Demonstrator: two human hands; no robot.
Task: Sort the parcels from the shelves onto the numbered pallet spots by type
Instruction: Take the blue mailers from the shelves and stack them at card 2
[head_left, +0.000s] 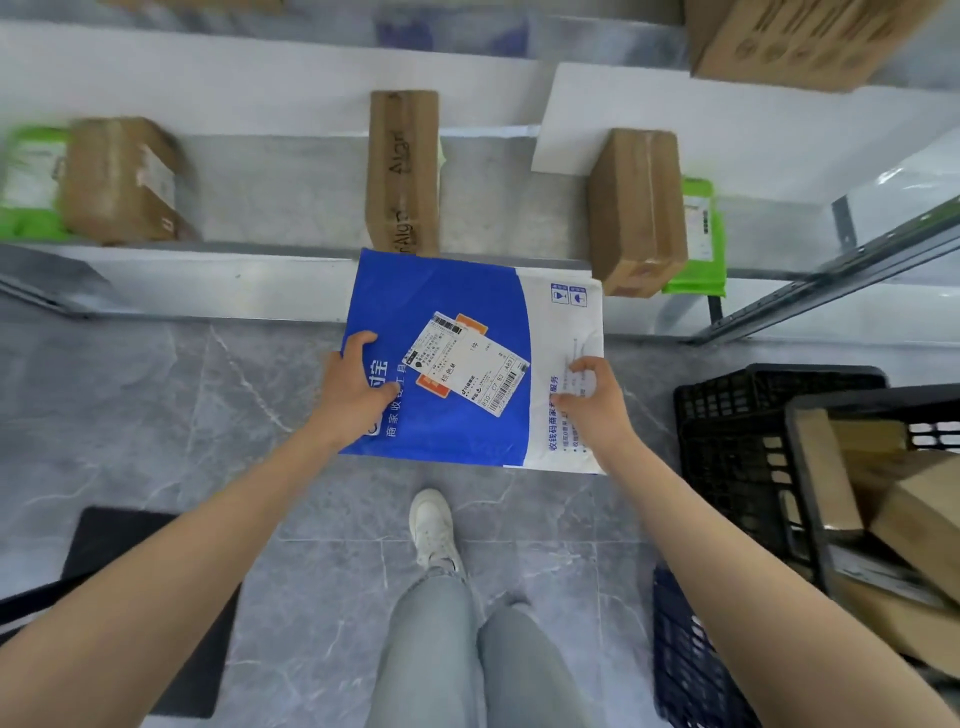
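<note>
Bright, even indoor light; a wide-angle bend and smear toward the edges.
The blue-and-white mailer (447, 291) at centre is sharp, its label print crisp. Up and left of the mailer, the cardboard box (124, 179) and green bag (31, 182) are blurred; above-right of it the large carton (800, 41) is soft. The shelf rails (182, 283) bow. Shadows are faint, and the floor tiles (156, 395) below carry a pale sheen.

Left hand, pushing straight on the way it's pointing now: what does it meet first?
The left hand grips the blue-and-white mailer. Straight ahead, it would probably meet the tall cardboard box standing on the shelf first, though depth is unclear.
</note>
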